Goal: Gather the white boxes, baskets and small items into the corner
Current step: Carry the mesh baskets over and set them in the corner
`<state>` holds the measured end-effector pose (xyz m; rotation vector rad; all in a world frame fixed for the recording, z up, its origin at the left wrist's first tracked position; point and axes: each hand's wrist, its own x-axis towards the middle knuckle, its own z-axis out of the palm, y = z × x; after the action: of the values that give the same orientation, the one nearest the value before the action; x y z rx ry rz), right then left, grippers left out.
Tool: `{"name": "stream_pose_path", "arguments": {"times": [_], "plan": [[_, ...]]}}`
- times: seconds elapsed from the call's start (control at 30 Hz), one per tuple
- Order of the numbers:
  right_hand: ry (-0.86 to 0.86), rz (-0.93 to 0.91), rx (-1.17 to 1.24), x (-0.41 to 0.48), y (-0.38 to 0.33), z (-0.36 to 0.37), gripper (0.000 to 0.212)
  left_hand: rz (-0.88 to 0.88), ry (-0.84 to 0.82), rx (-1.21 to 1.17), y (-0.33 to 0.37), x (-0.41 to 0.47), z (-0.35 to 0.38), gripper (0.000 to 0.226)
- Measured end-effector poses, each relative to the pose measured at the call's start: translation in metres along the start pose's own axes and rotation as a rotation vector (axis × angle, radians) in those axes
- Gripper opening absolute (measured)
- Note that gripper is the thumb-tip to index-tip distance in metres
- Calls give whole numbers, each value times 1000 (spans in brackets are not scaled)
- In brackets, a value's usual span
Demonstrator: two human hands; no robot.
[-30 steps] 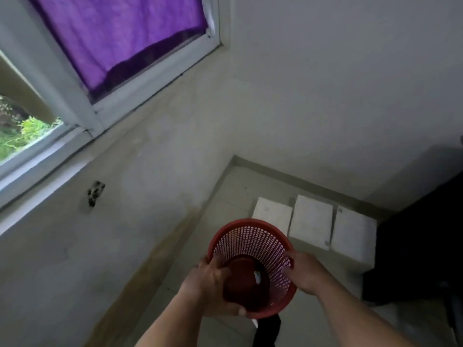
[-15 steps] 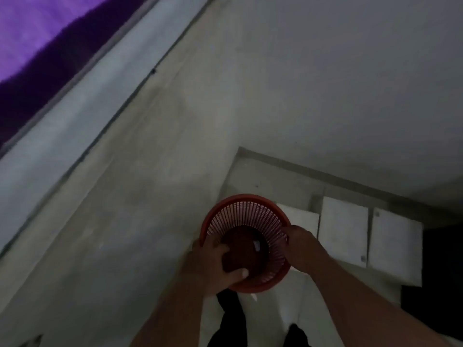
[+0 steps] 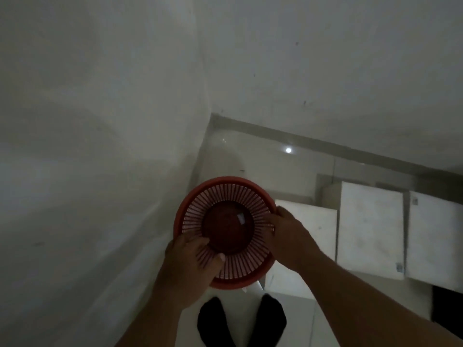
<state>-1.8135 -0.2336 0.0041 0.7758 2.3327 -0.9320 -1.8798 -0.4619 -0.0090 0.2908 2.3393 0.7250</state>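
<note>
A red plastic basket point(image 3: 226, 231) with slatted sides is seen from straight above, its open mouth up, and both hands hold it. The left hand point(image 3: 193, 261) has its grip on the near left rim, thumb lying inside on the slats and the fingers hidden beneath. The right hand point(image 3: 285, 236) has its grip on the right rim, fingers curled over the edge into the basket. A small pale mark point(image 3: 241, 217) shows on the basket's solid bottom; what it is cannot be told. Whether the basket rests on the floor point(image 3: 263, 166) or hangs above it cannot be told either. Beyond the basket lies the corner point(image 3: 211, 116) where two pale walls meet. Just right of the basket stands a white box point(image 3: 313, 229), then a second white box point(image 3: 370, 226) and a third white box point(image 3: 436, 241), side by side in a row. Below the basket are two feet in black socks point(image 3: 213, 319).
</note>
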Motion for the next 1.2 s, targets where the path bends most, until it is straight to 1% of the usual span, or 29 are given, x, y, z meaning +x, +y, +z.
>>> {"name": "stream_pose_path", "arguments": {"times": [0.13,0.23,0.37,0.43,0.5,0.6,0.67,0.7,0.8,0.87,0.93,1.0,1.1,1.2], "plan": [[-43,24,-43,56,35,28,46,-39,-30,-61,-24,44,48,70],[-70,58,-29,80,53,47,48,-84,-60,-106,-38,61,75,70],[-69,76,-40,93,65,66,53,-149,-79,-123,-45,73,92,73],[-59,76,-41,94,68,68,54,-143,-79,-123,-43,75,93,80],[-60,83,-33,91,66,66,54,-144,-125,-123,-42,73,89,88],[-58,92,-90,75,56,56,57,-158,-208,-17,-36,64,78,97],[-43,78,-139,61,44,44,58,-142,-228,85,-26,56,67,95],[-42,68,-164,52,36,35,57,-123,-216,100,-17,52,58,90],[-40,-7,-262,24,4,-7,55,-79,-136,9,21,40,22,74],[-7,-57,-276,1,-24,-46,49,-31,-88,48,56,31,-13,67],[53,-115,-283,-27,-53,-87,44,80,-36,99,98,15,-52,63],[102,-153,-294,-62,-82,-129,46,209,38,121,142,-9,-90,56],[137,-161,-255,-121,-119,-184,52,317,157,52,202,-51,-132,47],[227,-162,-244,-181,-134,-220,52,406,171,-7,251,-97,-152,42]]}}
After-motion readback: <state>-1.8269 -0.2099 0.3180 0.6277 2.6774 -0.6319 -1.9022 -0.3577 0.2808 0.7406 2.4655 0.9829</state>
